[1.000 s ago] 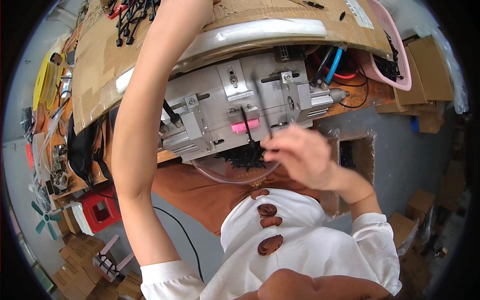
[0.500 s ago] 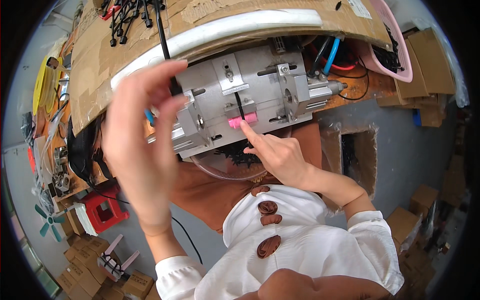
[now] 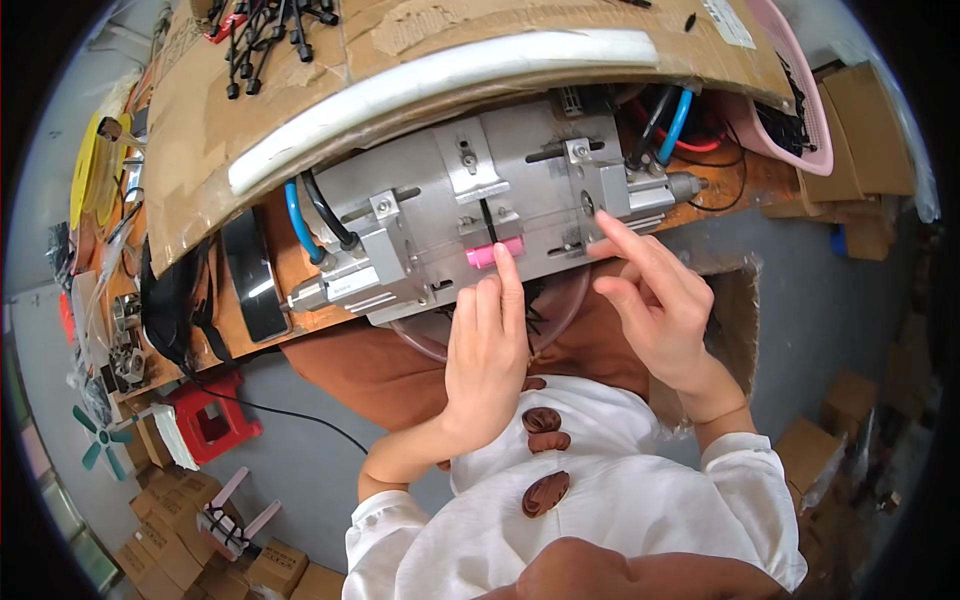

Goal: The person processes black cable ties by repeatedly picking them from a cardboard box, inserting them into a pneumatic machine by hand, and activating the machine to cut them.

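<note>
Head view: black rod (image 3: 488, 220) lay fore-and-aft on jig (image 3: 425, 170) at pink block (image 3: 482, 257), directly ahead of nearer left hand (image 3: 487, 340): index straight, other fingers curled, grip can't tell. Right hand (image 3: 660, 300) was apart, fingers loosely spread.

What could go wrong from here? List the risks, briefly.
The black rod might slip if the left hand, one fingertip at the pink piece, shifts.

The right hand, apparently close to the right metal block, might get pinched if that block moves.
</note>
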The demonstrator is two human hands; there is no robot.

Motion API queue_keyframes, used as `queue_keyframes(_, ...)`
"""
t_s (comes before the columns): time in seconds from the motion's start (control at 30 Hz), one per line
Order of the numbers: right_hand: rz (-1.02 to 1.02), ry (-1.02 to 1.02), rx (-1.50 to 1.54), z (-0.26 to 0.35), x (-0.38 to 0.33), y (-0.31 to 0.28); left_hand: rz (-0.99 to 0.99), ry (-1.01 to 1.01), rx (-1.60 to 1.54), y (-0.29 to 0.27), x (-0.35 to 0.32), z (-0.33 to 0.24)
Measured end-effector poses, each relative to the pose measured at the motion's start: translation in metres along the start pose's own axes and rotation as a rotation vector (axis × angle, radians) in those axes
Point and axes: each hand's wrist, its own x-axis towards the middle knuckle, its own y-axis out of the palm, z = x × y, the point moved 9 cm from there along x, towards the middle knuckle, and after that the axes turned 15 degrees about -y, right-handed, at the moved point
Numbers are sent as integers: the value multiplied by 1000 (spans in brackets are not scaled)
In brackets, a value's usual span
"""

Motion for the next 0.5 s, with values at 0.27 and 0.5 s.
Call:
queue_keyframes(0.27, 67, -396, -128, 27, 64, 3, 63, 22, -174, -27, 11, 12)
queue_keyframes(0.5, 225, -1026, -584, 31, 230, 123, -332, -100, 9, -139, 173, 123)
